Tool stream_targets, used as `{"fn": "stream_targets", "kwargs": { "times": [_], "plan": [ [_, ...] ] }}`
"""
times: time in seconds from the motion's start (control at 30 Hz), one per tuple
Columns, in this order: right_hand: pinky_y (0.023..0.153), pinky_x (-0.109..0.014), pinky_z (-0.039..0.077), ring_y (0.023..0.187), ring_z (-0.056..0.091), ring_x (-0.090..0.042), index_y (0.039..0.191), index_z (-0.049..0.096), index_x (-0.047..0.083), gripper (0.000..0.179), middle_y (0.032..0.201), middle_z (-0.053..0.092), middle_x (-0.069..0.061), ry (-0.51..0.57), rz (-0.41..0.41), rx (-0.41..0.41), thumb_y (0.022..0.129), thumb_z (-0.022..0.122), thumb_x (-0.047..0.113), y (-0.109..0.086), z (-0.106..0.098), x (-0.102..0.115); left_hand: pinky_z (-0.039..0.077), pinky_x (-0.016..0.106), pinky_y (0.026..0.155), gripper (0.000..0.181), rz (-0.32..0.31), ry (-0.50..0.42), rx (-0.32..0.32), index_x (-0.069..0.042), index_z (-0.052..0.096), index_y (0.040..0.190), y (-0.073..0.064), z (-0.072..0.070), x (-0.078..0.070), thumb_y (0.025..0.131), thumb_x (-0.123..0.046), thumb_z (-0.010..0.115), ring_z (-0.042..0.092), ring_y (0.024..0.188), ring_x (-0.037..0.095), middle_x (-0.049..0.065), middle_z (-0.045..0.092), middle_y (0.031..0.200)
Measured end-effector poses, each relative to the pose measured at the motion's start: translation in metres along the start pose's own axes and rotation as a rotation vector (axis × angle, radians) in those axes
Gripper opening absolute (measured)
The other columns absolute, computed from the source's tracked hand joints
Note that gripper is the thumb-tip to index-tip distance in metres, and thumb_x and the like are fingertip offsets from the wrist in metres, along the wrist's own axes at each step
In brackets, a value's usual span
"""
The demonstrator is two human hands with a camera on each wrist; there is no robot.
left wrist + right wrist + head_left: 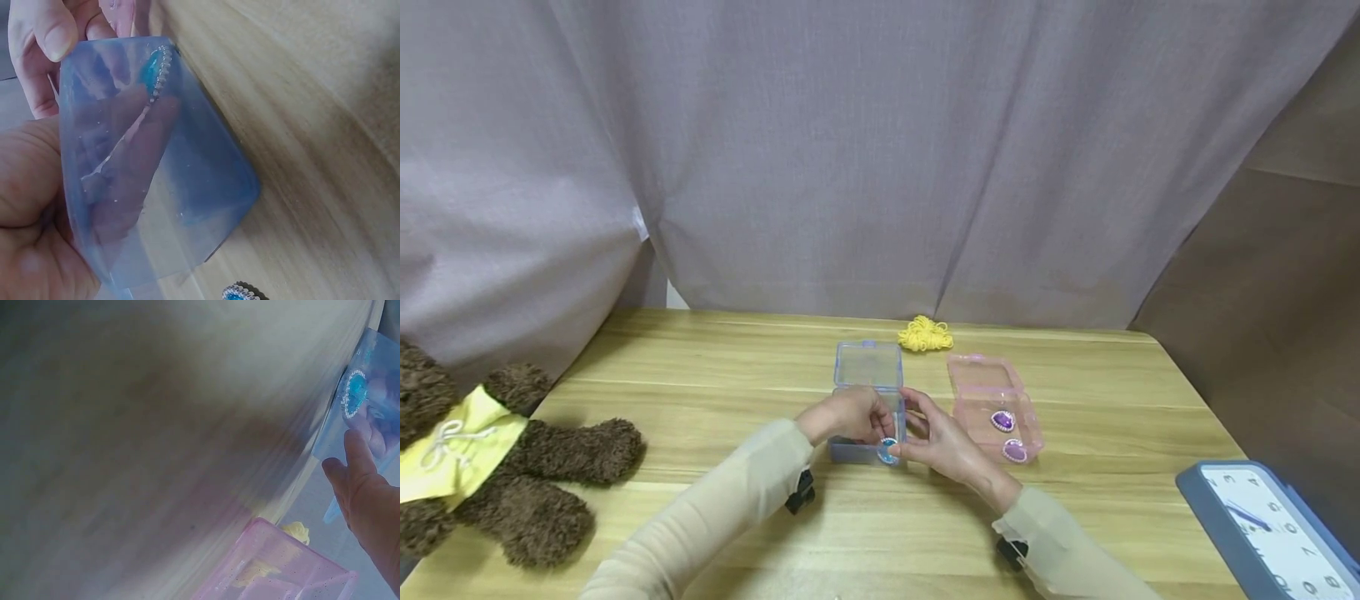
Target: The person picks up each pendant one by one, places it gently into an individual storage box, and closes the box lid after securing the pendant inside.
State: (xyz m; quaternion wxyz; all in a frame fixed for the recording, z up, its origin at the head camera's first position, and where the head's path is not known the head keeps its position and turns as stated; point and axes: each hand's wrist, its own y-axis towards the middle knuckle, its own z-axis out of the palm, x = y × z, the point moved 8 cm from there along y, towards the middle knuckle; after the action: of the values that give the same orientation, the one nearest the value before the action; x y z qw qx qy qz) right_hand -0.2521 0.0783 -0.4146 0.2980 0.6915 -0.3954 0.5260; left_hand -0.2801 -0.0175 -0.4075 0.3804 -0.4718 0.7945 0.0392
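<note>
A see-through blue box (850,453) stands in the middle of the table with its lid (868,365) folded back. My left hand (856,412) reaches down inside it, fingertips pinching a blue heart-like gem (887,451) edged with pearly beads, near the front right corner. Through the wall in the left wrist view, the fingers look partly blurred behind the plastic. My right hand (946,443) grips the box's right side, thumb at the front corner. Another beaded blue gem (236,294) lies on the tabletop outside the box in the left wrist view.
To the right, an open pink box (973,404) holds a dark purple gem (1003,421) and a lilac gem (1015,451). Yellow cord (925,334) lies bundled behind. A brown plush toy (542,508) is at the left, a blue-framed clock (1262,525) at the right edge.
</note>
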Motion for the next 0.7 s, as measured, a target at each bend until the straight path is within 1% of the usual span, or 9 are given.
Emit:
{"fn": "stream_targets", "kwargs": {
  "times": [0.17,0.27,0.4,0.53,0.6,0.7],
  "plan": [
    [0.101,-0.039,0.043,0.134,0.028,-0.045,0.145,0.017,-0.004,0.085,0.145,0.024,-0.033,-0.005,0.000,0.003,0.080,0.071,0.004,0.0001,0.0002,-0.0003,0.045,0.015,0.057,0.014,0.045,0.084,-0.017,-0.008,0.071,0.080,-0.0017,-0.0001,-0.0045,0.076,0.005,0.070,0.052,0.062,0.005,0.004,0.070,0.076],
    [0.101,-0.039,0.043,0.134,0.028,-0.045,0.145,0.016,-0.004,0.086,0.145,0.024,-0.033,-0.007,0.001,0.006,0.081,0.071,0.004,0.0003,0.0002,-0.0012,0.044,0.014,0.058,0.014,0.060,0.101,-0.022,-0.008,0.072,0.080,-0.0010,0.0004,-0.0047,0.077,0.005,0.069,0.052,0.062,0.005,0.002,0.069,0.074],
    [0.101,-0.039,0.044,0.134,0.028,-0.045,0.146,0.015,-0.004,0.086,0.145,0.024,-0.033,-0.005,0.001,0.009,0.081,0.071,0.004,0.0000,0.0001,-0.0007,0.045,0.014,0.058,0.015,0.051,0.086,-0.022,-0.008,0.072,0.079,-0.0005,0.0009,-0.0035,0.077,0.006,0.068,0.052,0.062,0.005,0.001,0.069,0.073],
    [0.100,-0.038,0.044,0.134,0.028,-0.045,0.146,0.016,-0.004,0.086,0.145,0.025,-0.032,-0.009,0.001,0.006,0.081,0.071,0.004,-0.0004,-0.0001,-0.0001,0.046,0.014,0.057,0.016,0.030,0.075,-0.022,-0.008,0.072,0.081,-0.0008,0.0005,-0.0023,0.077,0.007,0.068,0.053,0.060,0.005,0.002,0.070,0.075],
    [0.100,-0.038,0.044,0.134,0.029,-0.045,0.145,0.016,-0.004,0.086,0.144,0.025,-0.032,-0.012,0.001,0.007,0.081,0.072,0.005,-0.0004,0.0000,-0.0005,0.046,0.015,0.056,0.017,0.025,0.074,-0.026,-0.008,0.072,0.081,-0.0014,0.0001,-0.0026,0.077,0.008,0.068,0.053,0.059,0.006,0.003,0.070,0.075],
    [0.100,-0.038,0.044,0.134,0.028,-0.046,0.145,0.016,-0.004,0.086,0.144,0.025,-0.033,0.008,0.000,0.013,0.081,0.071,0.004,0.0000,0.0005,-0.0013,0.046,0.016,0.055,0.015,0.025,0.092,-0.038,-0.007,0.073,0.083,-0.0030,-0.0018,-0.0035,0.075,0.006,0.070,0.053,0.057,0.006,0.004,0.070,0.074]
  ]
}}
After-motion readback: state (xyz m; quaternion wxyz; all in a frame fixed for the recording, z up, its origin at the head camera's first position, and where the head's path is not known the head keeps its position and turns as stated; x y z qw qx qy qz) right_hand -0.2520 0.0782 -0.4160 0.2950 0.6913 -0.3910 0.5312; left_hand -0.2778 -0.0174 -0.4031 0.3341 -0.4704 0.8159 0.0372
